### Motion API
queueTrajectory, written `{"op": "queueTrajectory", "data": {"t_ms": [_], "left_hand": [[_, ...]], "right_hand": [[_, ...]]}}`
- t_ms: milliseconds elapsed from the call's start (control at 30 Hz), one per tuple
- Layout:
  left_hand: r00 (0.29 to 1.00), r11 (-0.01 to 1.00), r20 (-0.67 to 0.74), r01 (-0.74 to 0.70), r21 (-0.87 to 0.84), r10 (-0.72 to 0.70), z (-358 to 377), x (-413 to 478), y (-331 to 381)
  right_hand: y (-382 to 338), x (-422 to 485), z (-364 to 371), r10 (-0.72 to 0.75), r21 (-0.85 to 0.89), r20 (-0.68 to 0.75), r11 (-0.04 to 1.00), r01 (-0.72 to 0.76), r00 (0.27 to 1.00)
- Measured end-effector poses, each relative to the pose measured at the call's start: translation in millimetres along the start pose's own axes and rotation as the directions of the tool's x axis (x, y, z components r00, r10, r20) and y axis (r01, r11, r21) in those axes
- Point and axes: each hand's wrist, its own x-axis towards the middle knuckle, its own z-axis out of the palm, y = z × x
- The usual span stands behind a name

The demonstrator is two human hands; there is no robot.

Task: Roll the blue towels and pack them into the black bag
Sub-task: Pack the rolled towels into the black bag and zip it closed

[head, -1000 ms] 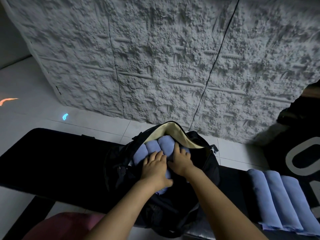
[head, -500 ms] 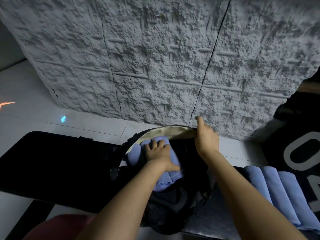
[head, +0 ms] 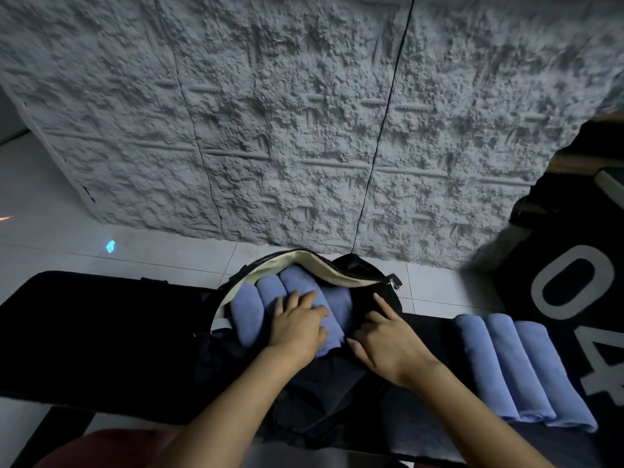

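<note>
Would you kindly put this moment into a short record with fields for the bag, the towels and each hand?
bag: black bag, open, with its cream lining showing at the far rim
packed: rolled blue towels side by side inside the bag
waiting: three rolled towels lying outside, to the right of the bag
left: left hand flat on the packed towels
right: right hand on the bag's right side, index finger out; grip unclear

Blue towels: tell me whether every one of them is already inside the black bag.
No: three rolled blue towels lie side by side outside the black bag, on the dark surface to its right.
</note>
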Motion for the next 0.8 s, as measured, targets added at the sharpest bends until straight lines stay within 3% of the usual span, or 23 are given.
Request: {"op": "queueTrajectory", "data": {"t_ms": [133,167,233,300,367,467,533,600,667,800], "left_hand": [[0.999,0.999,0.036,-0.013,0.044,0.012,-9.1,-1.6,4.6],[0.999,0.998,-0.027,-0.032,0.05,0.033,-13.2,-3.0,8.6],[0.953,0.995,-0.288,-0.082,0.06,0.096,-26.9,-5.3,16.0],[0.87,0.986,-0.466,-0.12,0.117,0.161,-43.5,-3.9,17.9],[0.84,0.966,-0.495,-0.119,0.231,0.222,-53.7,4.0,11.5],[0.916,0.935,-0.363,-0.034,0.353,0.17,-60.0,16.4,0.0],[0.948,0.923,-0.3,0.014,0.384,0.11,-59.8,20.7,-6.0],[0.947,0.925,-0.306,0.028,0.38,0.096,-58.3,24.5,-10.2],[0.943,0.935,-0.323,0.045,0.352,0.076,-58.9,26.8,-10.9],[0.934,0.954,-0.354,0.057,0.295,0.054,-57.0,27.9,-7.8]], "right_hand": [[5.1,-10.5,-7.4,0.045,0.044,-0.005,0.998,-0.045,0.999],[5.5,-12.2,-10.1,0.039,0.086,-0.042,0.996,-0.036,0.998],[8.5,-16.7,-20.6,0.084,0.172,-0.141,0.983,-0.059,0.986],[17.0,-25.4,-31.2,0.249,0.222,-0.227,0.955,-0.199,0.942],[34.0,-38.4,-34.6,0.513,0.263,-0.223,0.851,-0.455,0.829],[58.2,-56.6,-26.1,0.839,0.215,0.095,0.508,-0.834,0.535],[65.2,-67.0,-13.9,0.896,0.144,0.328,0.266,-0.953,0.299],[65.0,-76.7,1.8,0.871,0.086,0.475,0.095,-0.992,0.125],[63.2,-84.6,17.1,0.855,0.006,0.515,0.067,-0.998,0.06],[62.4,-90.4,29.5,0.832,0.027,0.551,0.069,-0.997,0.072]]}}
